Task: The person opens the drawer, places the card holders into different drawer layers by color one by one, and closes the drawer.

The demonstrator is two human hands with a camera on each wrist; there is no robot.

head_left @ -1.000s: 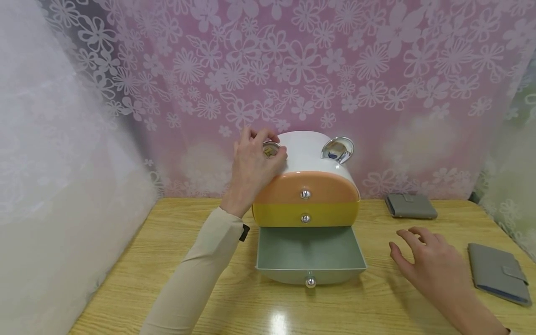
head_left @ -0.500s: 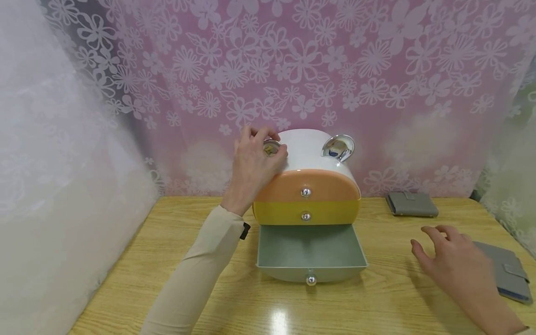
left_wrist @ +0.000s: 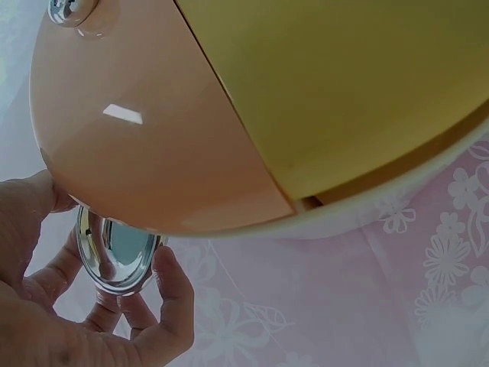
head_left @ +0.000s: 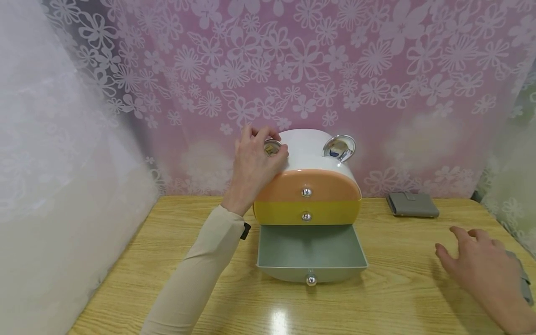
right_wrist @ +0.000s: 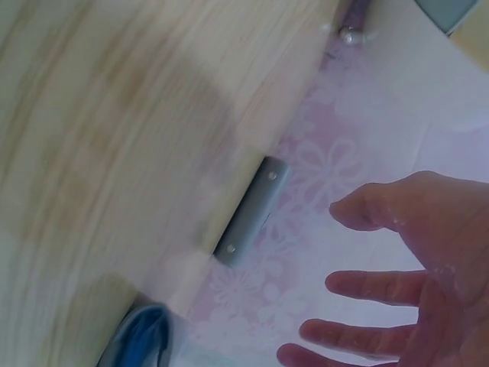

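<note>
A small storage box with a white rounded top and silver ears stands on the table. My left hand grips its left ear, fingers curled about the shiny rim. The orange drawer and yellow drawer are closed. Below them the green drawer is pulled out, with nothing seen inside. My right hand hovers at the right with fingers spread and holds nothing. It partly hides a grey wallet, whose blue inner edge shows in the right wrist view.
Another grey wallet lies at the back right of the wooden table. The right ear sticks up from the box. A pink flowered curtain hangs behind, and a pale sheet at the left.
My right hand has moved rightward, away from the box, and now covers much of the nearer wallet. My left hand keeps its grip on the ear.
</note>
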